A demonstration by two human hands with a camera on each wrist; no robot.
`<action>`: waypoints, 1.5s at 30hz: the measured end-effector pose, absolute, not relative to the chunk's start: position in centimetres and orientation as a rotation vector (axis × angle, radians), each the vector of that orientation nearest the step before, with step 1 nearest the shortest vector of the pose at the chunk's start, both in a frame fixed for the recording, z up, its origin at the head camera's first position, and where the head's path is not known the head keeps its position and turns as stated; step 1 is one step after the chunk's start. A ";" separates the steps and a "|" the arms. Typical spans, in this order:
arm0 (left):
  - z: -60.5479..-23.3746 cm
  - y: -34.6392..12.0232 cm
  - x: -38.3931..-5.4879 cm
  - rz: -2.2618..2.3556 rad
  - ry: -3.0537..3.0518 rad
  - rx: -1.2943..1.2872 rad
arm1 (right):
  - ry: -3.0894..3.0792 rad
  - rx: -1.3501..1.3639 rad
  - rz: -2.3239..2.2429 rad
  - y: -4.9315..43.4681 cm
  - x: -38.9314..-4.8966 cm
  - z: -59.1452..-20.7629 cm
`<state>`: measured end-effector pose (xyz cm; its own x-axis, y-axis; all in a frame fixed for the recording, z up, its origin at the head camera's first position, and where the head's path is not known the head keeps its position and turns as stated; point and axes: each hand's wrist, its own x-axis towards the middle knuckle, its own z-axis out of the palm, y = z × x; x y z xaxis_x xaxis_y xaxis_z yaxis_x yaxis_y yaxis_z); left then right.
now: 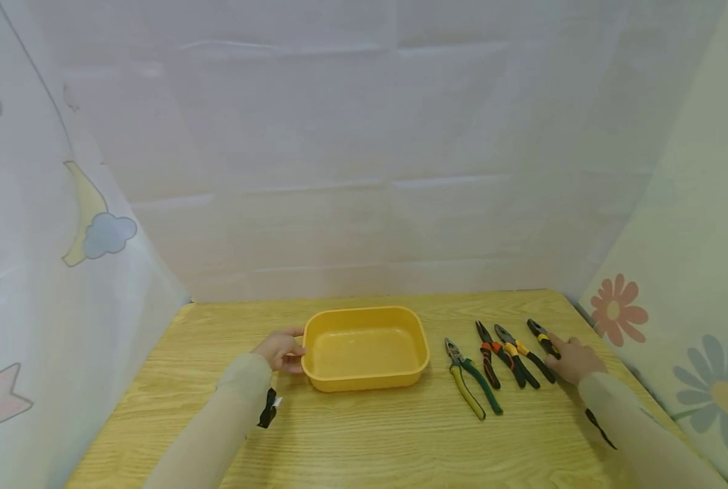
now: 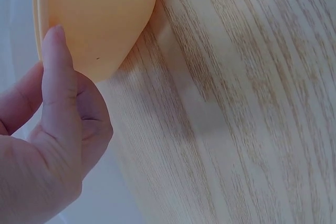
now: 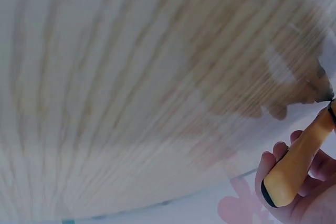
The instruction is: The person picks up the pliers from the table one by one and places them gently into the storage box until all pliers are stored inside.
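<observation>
My left hand (image 1: 283, 351) is at the left end of a yellow plastic tub (image 1: 364, 383), pinching its edge. In the left wrist view, the thumb of the left hand (image 2: 58, 108) lies along the tub's outer wall (image 2: 105, 14), with the other fingers bent beside it. At the far right of the table, my right hand (image 1: 574, 360) grips black-and-yellow pliers (image 1: 541, 333) whose jaws point away from me. The right wrist view shows the fingers of the right hand (image 3: 315, 182) curled round the yellow handle (image 3: 296, 169) with its black end; the jaws are mostly out of that view.
Between the tub and my right hand lie pliers with green and yellow-green handles (image 1: 476, 380), long-nose pliers with red-and-black handles (image 1: 489, 353), and pliers with yellow-and-black handles (image 1: 519, 350). The wooden table (image 1: 339, 441) meets a white sheet (image 1: 352, 204) at its back edge.
</observation>
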<state>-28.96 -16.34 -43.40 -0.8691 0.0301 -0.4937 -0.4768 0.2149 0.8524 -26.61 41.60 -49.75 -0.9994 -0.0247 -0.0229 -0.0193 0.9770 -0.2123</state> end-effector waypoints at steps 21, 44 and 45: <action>-43.7 -16.6 -28.8 1.702 2.081 -0.399 | 3.242 -0.265 -0.325 39.3 -24.0 -46.0; -43.2 -15.9 -28.4 1.695 2.131 -0.403 | 3.292 -0.376 -0.311 34.9 -21.7 -43.1; -43.2 -15.9 -28.3 1.692 2.136 -0.402 | 3.290 -0.390 -0.314 34.6 -21.6 -43.1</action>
<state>-28.30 -15.93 -43.23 -0.8849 0.0138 -0.4656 -0.4501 0.2324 0.8622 -21.57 34.62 -43.05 -0.9555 -0.2125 0.2048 -0.2474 0.9550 -0.1635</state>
